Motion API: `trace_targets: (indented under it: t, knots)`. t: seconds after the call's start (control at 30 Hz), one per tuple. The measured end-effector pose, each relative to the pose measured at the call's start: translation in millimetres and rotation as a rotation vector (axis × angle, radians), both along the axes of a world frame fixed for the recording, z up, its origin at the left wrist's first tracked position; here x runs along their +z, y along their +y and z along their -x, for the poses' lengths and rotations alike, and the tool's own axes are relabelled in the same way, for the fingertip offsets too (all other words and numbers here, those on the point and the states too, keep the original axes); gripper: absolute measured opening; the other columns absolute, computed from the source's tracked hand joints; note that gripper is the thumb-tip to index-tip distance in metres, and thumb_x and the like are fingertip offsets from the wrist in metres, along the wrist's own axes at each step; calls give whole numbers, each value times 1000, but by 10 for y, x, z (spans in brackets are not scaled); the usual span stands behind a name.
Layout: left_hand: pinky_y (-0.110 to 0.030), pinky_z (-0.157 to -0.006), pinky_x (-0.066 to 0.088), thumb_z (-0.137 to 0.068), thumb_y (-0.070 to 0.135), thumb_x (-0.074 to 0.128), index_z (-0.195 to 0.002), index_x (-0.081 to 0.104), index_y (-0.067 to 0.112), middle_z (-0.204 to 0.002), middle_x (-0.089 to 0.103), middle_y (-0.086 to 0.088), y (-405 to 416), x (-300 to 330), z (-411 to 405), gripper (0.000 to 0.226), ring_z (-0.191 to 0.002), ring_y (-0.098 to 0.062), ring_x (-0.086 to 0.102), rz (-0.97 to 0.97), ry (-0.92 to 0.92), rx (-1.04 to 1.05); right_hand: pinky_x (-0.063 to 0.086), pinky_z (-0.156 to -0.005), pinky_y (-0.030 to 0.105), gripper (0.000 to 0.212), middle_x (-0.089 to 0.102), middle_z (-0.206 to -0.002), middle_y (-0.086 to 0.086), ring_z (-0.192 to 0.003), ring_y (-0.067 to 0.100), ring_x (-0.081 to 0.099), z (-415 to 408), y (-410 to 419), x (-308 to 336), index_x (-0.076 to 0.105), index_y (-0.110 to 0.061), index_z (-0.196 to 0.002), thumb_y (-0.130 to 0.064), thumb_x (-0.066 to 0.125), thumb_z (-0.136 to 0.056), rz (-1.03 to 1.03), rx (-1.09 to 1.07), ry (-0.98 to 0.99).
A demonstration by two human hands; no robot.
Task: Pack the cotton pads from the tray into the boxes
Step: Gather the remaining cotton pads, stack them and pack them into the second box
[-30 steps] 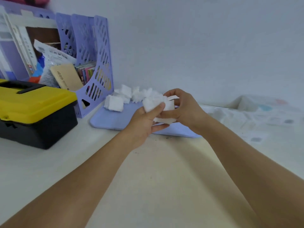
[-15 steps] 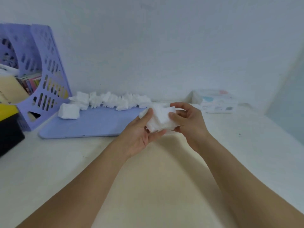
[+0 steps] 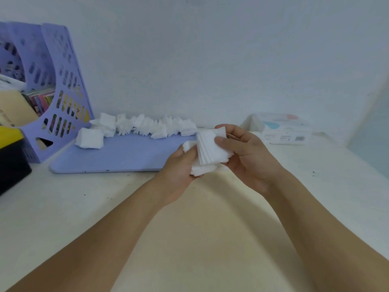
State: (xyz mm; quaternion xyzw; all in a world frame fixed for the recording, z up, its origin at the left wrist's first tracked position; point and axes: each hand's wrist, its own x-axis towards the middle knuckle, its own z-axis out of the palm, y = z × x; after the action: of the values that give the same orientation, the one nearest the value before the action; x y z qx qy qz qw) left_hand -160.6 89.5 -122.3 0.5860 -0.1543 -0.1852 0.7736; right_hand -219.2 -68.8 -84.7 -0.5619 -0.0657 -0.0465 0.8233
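change: since the earlier frame we see the stack turned more upright in the hands, right thumb now flat on its face; view also swung a bit left, file rack back in frame
left hand (image 3: 181, 171): centre of frame, fingers curled under and round the lower, messier part of the held pads, grip closed on them
right hand (image 3: 248, 157): just right of centre, thumb on front of the stack, fingers wrapped behind, pinching it firmly
held pads (image 3: 207, 148): white square stack between both hands, above the tray's right end, tilted, edges layered
tray (image 3: 117, 154): lilac, flat, left of centre on the white table (image 3: 63, 207)
loose cotton pads (image 3: 145, 126): we count a ragged row along tray's far edge, plus one small pile at its left end
box (image 3: 284, 129): right of centre near wall, white, pastel print, blurry; we cannot tell if open
file rack (image 3: 61, 89): upper left, lilac, papers inside
toolbox (image 3: 10, 161): left edge, yellow and black
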Motion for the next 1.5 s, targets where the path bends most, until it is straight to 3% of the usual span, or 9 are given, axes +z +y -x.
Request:
trace_targets:
  t: [0.07, 0.23, 0.37, 0.5, 0.87, 1.1, 1.2, 1.33, 1.5]
  knots:
    - [-48, -107, 47, -98, 31, 60, -131, 62, 11, -128, 68, -12, -41, -26, -17, 39, -123, -34, 62, 16, -56, -66, 56, -74, 26, 15, 68, -102, 9, -92, 20, 66, -28, -14, -25, 65, -9, -104, 0, 61, -93, 51, -27, -12]
    - [-42, -105, 50, -100, 20, 59, -132, 63, 9, -129, 68, -12, -65, 12, -12, 34, -124, -29, 62, 26, -84, -76, 51, -78, 30, 24, 65, -103, 11, -94, 21, 62, -60, -5, -73, 64, -7, -111, 5, 66, -90, 176, -151, -64]
    - [-36, -87, 60, -103, 16, 52, -128, 64, 9, -123, 72, -12, -39, 99, 65, 28, -111, -25, 70, 84, 44, 9, 54, -75, 27, 20, 67, -96, -1, -86, 14, 65, -36, 69, -85, 65, -9, -106, 4, 66, -91, 267, -231, -129]
    - [-39, -80, 58, -106, 42, 43, -118, 66, 15, -119, 73, -11, -72, 139, 118, 38, -107, -27, 71, 120, 169, 39, 53, -66, 23, 18, 68, -92, -9, -77, 12, 67, -23, 115, -105, 65, -6, -107, 5, 66, -92, 349, -290, -175]
    - [-33, -63, 54, -105, 53, 30, -127, 60, 11, -121, 69, -21, -118, 151, 122, 56, -91, -28, 69, -24, 86, 126, 50, -79, 37, 15, 71, -93, 2, -87, 18, 66, -35, 136, -125, 68, -16, -97, -7, 73, -85, 38, -197, -9]
    - [-29, -61, 50, -97, 70, 17, -123, 66, 18, -100, 74, -8, -107, 159, 100, 76, -77, -17, 70, -14, 82, -46, 56, -71, 29, 16, 72, -98, 8, -87, 19, 68, -59, 115, -160, 70, -12, -100, -2, 73, -88, 187, -274, -40]
    - [-33, -72, 54, -106, 50, 29, -132, 61, 13, -116, 69, -16, -73, 200, 92, 56, -97, -25, 67, 42, 85, -81, 59, -77, 31, 18, 75, -105, 9, -90, 19, 71, -61, 73, -145, 72, -9, -109, -4, 70, -91, 255, -314, -54]
    - [-35, -77, 59, -95, -1, 45, -115, 64, 8, -106, 69, -14, -31, 185, 83, 29, -98, -29, 66, 105, 57, -85, 57, -70, 25, 16, 76, -100, 5, -86, 16, 72, -49, -8, -101, 73, -8, -108, -6, 69, -93, 354, -390, -96]
    - [-33, -79, 60, -97, -2, 50, -124, 63, 8, -117, 67, -19, -21, 187, 90, 31, -104, -30, 67, 65, 22, -61, 53, -64, 20, 10, 76, -95, 1, -81, 16, 72, -70, -13, -124, 75, -11, -100, -9, 72, -91, 527, -548, -198]
